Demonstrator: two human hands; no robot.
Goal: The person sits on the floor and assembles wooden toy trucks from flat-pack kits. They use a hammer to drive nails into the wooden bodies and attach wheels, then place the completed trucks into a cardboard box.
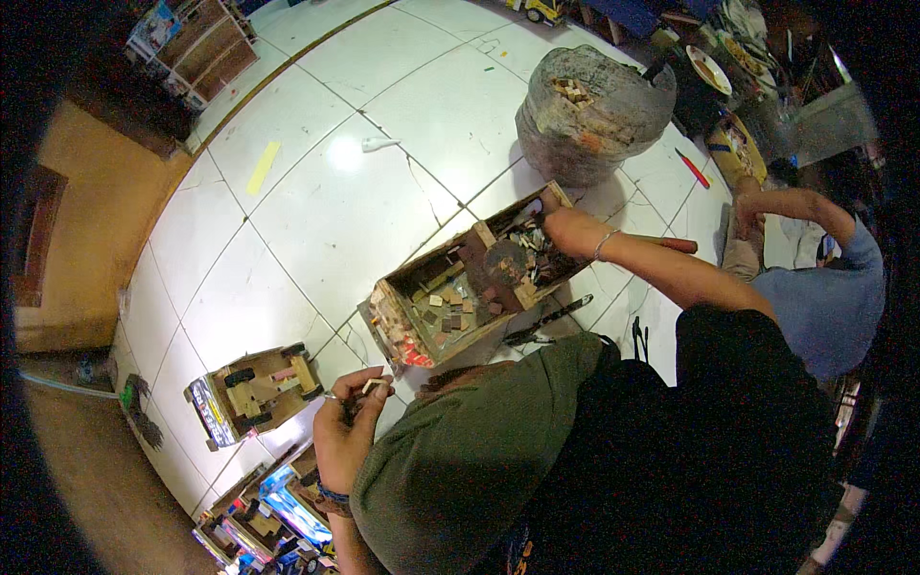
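In my left hand [347, 426], at the lower middle, a small pale piece of wood [374, 385] is pinched between thumb and fingers. My right hand [572, 232] reaches into the far right end of a long wooden box [381, 305]. Its fingertips are down inside, next to something whitish, so I cannot make out whether they hold anything. Small square wood pieces [452, 324] lie scattered in the box's near part, with more little pieces around a dark round lump in the middle. Left of my left hand, an upturned wooden toy truck [254, 388] shows its dark wheels.
Several colourful wooden toy trucks [292, 503] crowd the lower left. A grey sack [594, 125] stands beyond the box, and a red-handled tool [692, 171] lies right of it. Another person [815, 297] sits at the right. A white tapered object [379, 144] and yellow strip [263, 168] lie on the tiles.
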